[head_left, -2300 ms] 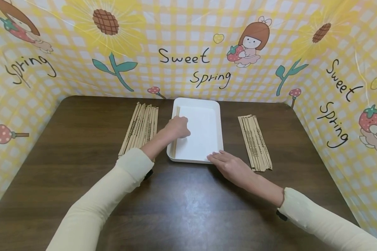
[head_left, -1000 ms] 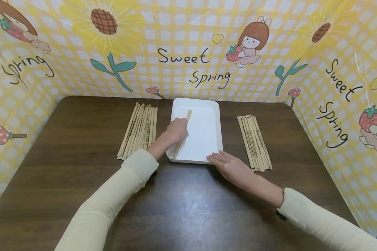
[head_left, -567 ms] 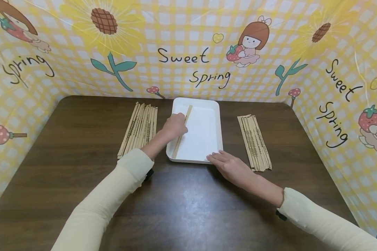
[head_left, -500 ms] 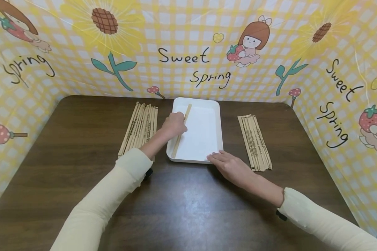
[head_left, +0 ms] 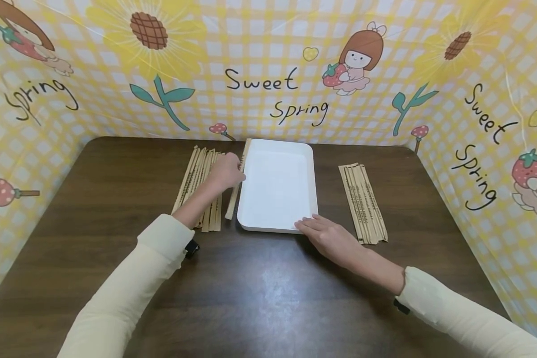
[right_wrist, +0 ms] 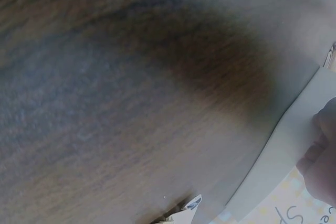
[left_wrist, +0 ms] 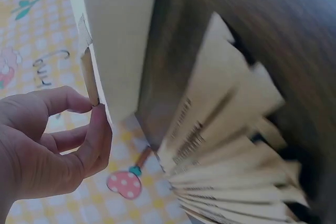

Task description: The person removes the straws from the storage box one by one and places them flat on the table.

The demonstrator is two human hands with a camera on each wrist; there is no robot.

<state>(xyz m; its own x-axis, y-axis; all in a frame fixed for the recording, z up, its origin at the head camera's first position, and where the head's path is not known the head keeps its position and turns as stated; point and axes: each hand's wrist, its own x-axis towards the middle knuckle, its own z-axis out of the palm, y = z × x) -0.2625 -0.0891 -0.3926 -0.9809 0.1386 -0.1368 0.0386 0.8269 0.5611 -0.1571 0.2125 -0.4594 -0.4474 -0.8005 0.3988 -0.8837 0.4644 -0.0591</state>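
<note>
My left hand [head_left: 227,170] pinches one long packet of paper-wrapped chopsticks [head_left: 232,201] between thumb and fingertips. The packet is tilted along the outside of the left rim of a white rectangular tray [head_left: 277,189]. In the left wrist view, the left hand [left_wrist: 58,145] holds the packet [left_wrist: 90,74] close against the tray's wall [left_wrist: 118,35]. My right hand [head_left: 328,238] rests its extended fingers on the tray's near right corner. The right wrist view shows part of that hand [right_wrist: 323,161] at the tray's side [right_wrist: 283,145]. Bare white floor shows inside the tray.
A left bundle of chopstick packets [head_left: 212,219] lies partly under the left forearm. To the tray's right lies another bundle [head_left: 363,204]. Both are on a dark wooden table [head_left: 268,293], with a yellow checked cloth [head_left: 259,44] standing around its back and sides.
My left hand has carried the packet leftward, out of the tray and over to the outside of its left rim. The right hand and the tray have stayed put.
</note>
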